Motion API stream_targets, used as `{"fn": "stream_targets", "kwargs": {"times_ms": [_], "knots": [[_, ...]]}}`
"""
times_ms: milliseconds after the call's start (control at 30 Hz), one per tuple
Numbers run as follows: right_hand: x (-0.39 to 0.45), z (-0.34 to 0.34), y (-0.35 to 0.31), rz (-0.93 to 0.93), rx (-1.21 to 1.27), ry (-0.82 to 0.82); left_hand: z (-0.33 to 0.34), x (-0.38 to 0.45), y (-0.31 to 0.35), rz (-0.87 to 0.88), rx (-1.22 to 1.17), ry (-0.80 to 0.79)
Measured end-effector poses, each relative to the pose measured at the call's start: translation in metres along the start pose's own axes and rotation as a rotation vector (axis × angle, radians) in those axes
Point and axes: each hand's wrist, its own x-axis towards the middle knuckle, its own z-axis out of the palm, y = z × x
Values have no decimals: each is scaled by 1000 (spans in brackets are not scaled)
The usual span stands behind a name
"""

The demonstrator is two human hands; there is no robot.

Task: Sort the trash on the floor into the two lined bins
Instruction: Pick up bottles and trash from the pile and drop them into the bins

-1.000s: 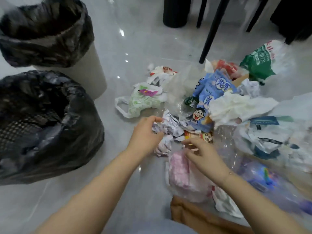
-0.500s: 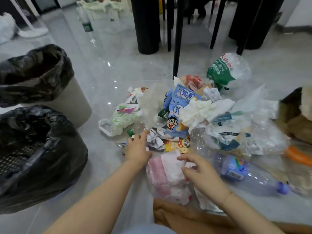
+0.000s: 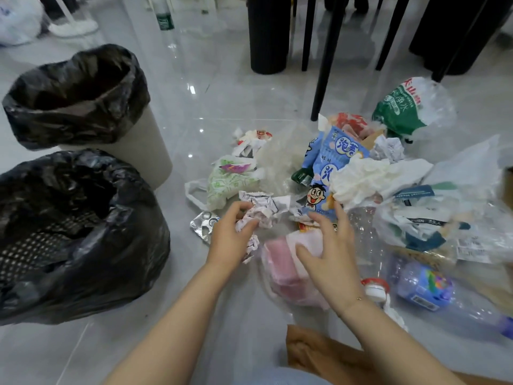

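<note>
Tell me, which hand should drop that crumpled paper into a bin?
Left, probably. The left hand already grips the crumpled paper, and both lined bins stand on its side. The right hand rests on a pink packet, farther from them.

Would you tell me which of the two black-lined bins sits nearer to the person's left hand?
The nearer bin, the one showing a mesh wall inside its liner, is closer to the left hand. The other, a smooth white-sided bin, stands farther back behind it.

floor (image 3: 211, 87): glossy grey tiles, light glints | black furniture legs (image 3: 323, 65) | black cylinder base (image 3: 268, 34)
</note>
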Motion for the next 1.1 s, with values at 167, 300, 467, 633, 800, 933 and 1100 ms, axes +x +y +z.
{"fn": "stream_targets", "kwargs": {"times_ms": [167,300,467,633,800,933,1100], "knots": [[29,-18,-38,161,526,-161,-31,-14,42,66,-115,-134],[40,-28,-62,281,796,-269,-46,-32,66,128,-154,-195],[54,-26,-92,307,958,-194,-64,-24,82,118,-169,63],[84,1,-130,568,1297,-40,-96,12,106,195,-45,341],[102,35,-164,582,1467,-214,-131,66,120,267,100,206],[114,53,-174,543,1397,-217,-150,81,110,223,137,160],[130,64,-184,574,1257,-94,-191,114,100,188,198,409]]}}
